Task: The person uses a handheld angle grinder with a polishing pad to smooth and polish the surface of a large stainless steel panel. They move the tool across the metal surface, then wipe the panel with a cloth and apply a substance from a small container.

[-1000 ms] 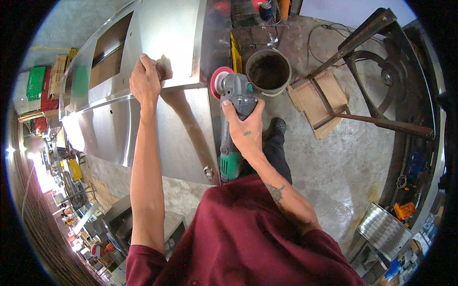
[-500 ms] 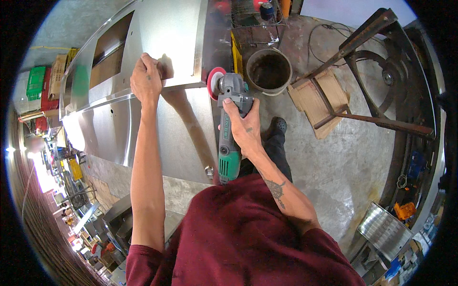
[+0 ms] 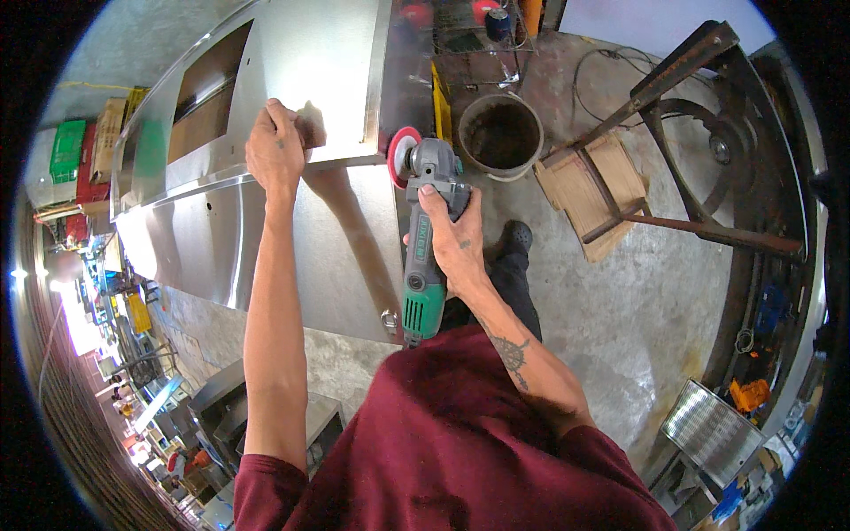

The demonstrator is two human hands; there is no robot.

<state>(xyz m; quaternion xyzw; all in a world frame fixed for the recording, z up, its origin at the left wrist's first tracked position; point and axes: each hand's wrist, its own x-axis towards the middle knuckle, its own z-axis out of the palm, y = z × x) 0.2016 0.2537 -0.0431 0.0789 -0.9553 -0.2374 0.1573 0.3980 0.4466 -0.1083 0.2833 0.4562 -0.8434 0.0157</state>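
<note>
I see my right hand (image 3: 456, 243) wrapped tight around the body of the grinder (image 3: 423, 257), fingers closed on the grey and green housing near its head, so that the red disc (image 3: 403, 156) can be pushed sideways against the right edge of the steel cabinet (image 3: 292, 133). The tool points away from me, with its green tail end close to my chest – this way the wrist stays straight behind the disc, and I judge that it gives control over the pressure. The disc touches, or is just beside, the place where the upper panel meets the lower sloped panel at the right edge of the cabinet; I cannot tell if it is really in contact. My left hand (image 3: 274, 150) lies on the shiny upper panel near that same seam, fingers bent over the fold, holding nothing loose – it seems to steady the sheet and my body while the other hand works. Its shadow falls on the metal just beside it. The cabinet lies on its side on the concrete floor (image 3: 620, 301), long and mirror-like, with a rectangular opening (image 3: 208, 102) toward its far left part. Near the disc, on the floor, stands a dirty round bucket (image 3: 501, 134), and further right a rusty metal frame (image 3: 699, 150) with cardboard (image 3: 589, 181) under it, well apart from the work.
</note>
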